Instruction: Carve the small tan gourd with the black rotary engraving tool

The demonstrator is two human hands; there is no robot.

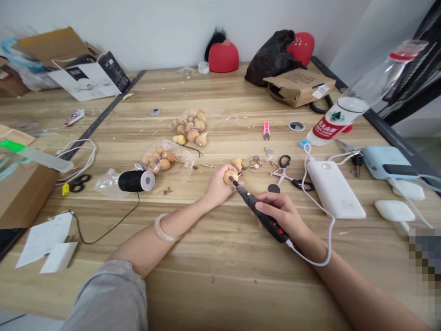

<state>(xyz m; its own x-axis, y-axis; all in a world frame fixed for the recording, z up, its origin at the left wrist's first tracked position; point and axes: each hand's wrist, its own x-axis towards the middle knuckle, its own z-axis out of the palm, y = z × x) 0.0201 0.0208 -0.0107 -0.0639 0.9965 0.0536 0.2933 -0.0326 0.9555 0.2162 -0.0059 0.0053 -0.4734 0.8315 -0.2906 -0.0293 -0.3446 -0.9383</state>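
Observation:
My left hand (pixel 217 186) is closed around a small tan, nut-like piece (pixel 230 177) above the wooden table. In my right hand (pixel 280 209) is a black rotary tool (pixel 263 212), its tip against or very close to the tan piece. A red light glows on the tool, and a white cable runs from its rear to a white power bank (pixel 336 189). Just beyond my left fingers lies another tan piece (pixel 237 163). Small rotary bits (pixel 254 161) are scattered beside it, next to open scissors (pixel 284 172).
Two clear bags of tan pieces (pixel 193 126) (pixel 160 156) lie left of centre. A black thread spool (pixel 136 180) is nearer my left arm. Pink snips (pixel 266 130), a large plastic bottle (pixel 330 122) and a blue device (pixel 389 162) stand rightward. Cardboard boxes (pixel 24 193) line the left.

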